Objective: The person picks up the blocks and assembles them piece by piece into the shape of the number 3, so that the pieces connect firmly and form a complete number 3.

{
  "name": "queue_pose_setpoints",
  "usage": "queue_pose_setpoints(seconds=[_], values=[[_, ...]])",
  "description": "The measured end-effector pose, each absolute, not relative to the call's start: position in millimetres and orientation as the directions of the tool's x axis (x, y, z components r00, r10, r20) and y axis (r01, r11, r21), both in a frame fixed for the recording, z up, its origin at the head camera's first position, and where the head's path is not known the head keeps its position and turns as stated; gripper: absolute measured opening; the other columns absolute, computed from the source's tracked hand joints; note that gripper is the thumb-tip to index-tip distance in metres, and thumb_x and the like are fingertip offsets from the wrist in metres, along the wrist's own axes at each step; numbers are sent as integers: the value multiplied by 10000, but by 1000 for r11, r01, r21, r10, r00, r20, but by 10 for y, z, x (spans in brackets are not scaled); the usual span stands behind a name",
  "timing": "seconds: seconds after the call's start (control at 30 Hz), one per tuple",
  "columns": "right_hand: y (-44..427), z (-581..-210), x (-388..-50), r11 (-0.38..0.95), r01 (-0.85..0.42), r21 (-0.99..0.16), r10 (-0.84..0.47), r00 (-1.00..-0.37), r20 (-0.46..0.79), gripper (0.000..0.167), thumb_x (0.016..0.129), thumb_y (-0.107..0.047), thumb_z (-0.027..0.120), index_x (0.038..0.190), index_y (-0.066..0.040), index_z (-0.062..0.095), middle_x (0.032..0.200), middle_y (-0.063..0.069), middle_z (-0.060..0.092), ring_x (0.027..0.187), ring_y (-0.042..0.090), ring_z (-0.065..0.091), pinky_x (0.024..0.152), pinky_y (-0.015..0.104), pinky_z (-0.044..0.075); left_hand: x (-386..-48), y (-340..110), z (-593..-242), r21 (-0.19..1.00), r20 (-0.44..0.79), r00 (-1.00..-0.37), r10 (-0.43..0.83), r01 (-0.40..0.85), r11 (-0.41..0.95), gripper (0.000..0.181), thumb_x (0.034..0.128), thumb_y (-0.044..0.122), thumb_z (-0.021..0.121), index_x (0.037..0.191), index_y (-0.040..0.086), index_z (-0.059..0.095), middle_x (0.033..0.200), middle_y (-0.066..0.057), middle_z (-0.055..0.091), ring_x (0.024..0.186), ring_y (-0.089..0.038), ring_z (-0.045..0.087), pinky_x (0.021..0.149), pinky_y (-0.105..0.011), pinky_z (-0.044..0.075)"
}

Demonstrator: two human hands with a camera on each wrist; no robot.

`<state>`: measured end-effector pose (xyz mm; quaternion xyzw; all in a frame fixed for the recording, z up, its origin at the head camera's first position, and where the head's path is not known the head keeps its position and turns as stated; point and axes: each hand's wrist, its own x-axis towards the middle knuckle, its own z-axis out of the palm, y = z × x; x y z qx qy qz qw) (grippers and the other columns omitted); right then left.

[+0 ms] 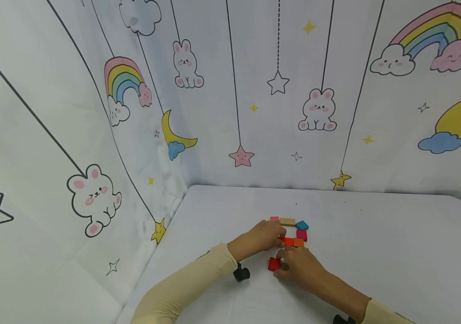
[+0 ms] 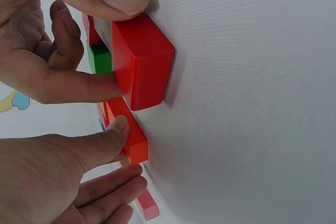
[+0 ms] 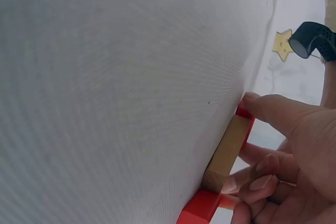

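Observation:
In the head view, my left hand (image 1: 260, 238) is at the left end of a row with a red-orange block (image 1: 288, 241) and an orange block (image 1: 298, 242). Its thumb lies on the red-orange block's side in the left wrist view, with the fingers around its end. Nearer the front, my right hand (image 1: 305, 267) pinches a red block (image 2: 142, 61) between thumb and index finger, low at the white tabletop. A wooden block (image 3: 227, 148) lies beside that hand's fingers in the right wrist view, with another red block (image 3: 200, 208) at its end. A green block (image 2: 100, 59) is partly hidden.
Behind the hands lie a pink block (image 1: 275, 218), a tan block (image 1: 288, 222), a blue pentagonal block (image 1: 302, 225) and a crimson block (image 1: 302, 235). A printed white curtain (image 1: 214, 112) hangs along the table's back and left side. Black wrist cameras (image 1: 241, 273) hang under the forearms.

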<state>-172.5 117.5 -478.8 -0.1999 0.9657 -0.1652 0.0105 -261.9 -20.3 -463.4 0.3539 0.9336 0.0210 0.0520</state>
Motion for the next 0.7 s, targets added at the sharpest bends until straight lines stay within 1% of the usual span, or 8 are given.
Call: queue_pose_setpoints(seconds=[0.13,0.23,0.4,0.53,0.7], values=[[1176,-4796,-1709,872,-374,-315,-377,-925,54,383,738,-335,972,1009,-132,792,834,-103,690,681,71,519,667,275,517,-2617,-209,-4640,81,-81,-743,664,659,748,199,959,315,799,1140,231,801,975,97,738,831,-36,568,786,-208,505],[1178,-4803,-1699,874,-371,-313,-372,-926,59,383,733,-330,975,1004,-132,791,856,-87,695,684,66,520,677,271,526,-2611,-214,-4637,81,-77,-740,668,663,744,199,962,311,796,1142,224,800,973,88,736,825,-40,563,774,-201,502],[1186,-4805,-1690,875,-373,-308,-369,-927,73,363,730,-320,978,980,-139,787,872,-79,706,687,59,526,685,273,530,-2602,-219,-4626,78,-69,-733,677,673,736,198,959,306,801,1137,221,797,979,88,733,843,-40,566,798,-212,502],[1187,-4795,-1677,878,-362,-314,-362,-930,63,360,736,-321,975,981,-142,781,848,-86,667,676,70,499,660,267,494,-2596,-223,-4624,72,-60,-731,680,676,733,193,953,304,808,1130,228,795,974,96,723,843,-38,555,788,-199,490],[1188,-4784,-1663,882,-350,-316,-351,-935,55,356,737,-320,974,978,-147,776,840,-88,641,674,79,477,641,262,446,-2596,-224,-4620,71,-65,-735,675,671,738,190,955,305,806,1129,230,793,970,92,706,827,-41,539,747,-168,475]])
